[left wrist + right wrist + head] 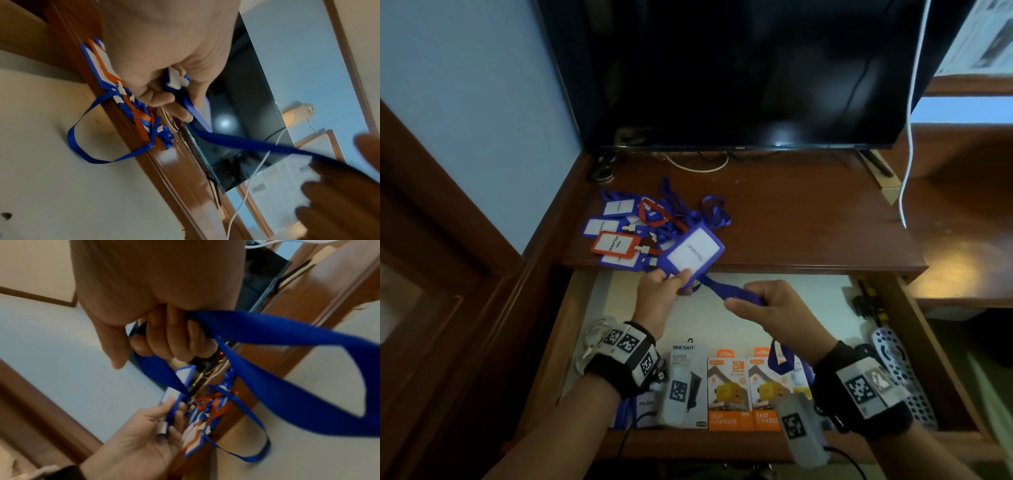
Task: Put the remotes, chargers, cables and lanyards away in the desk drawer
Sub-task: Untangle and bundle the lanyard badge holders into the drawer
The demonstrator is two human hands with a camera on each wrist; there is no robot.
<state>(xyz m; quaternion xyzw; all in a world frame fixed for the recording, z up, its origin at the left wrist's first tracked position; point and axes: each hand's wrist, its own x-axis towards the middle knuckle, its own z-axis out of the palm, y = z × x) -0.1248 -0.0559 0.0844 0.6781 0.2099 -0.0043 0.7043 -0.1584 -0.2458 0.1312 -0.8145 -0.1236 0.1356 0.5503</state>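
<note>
My left hand [666, 291] pinches the bottom corner of a blue badge holder [693, 255] with a white card, held above the open drawer [739, 301]. Its blue lanyard strap [722, 289] runs rightward into my right hand [760, 301], whose fingers curl round it; the rest of the strap [287, 369] loops down toward the drawer. A heap of blue and orange lanyards with badge holders [640, 226] lies on the desk top just behind. In the left wrist view the left hand [168, 91] grips the holder [197, 112].
The drawer holds boxed chargers [743, 390], a white remote [904, 373] at the right, black items [869, 301] at the back right and a white cable [595, 339] at the left. A dark TV [739, 75] stands on the desk [808, 212]; a white cord [907, 154] hangs at right.
</note>
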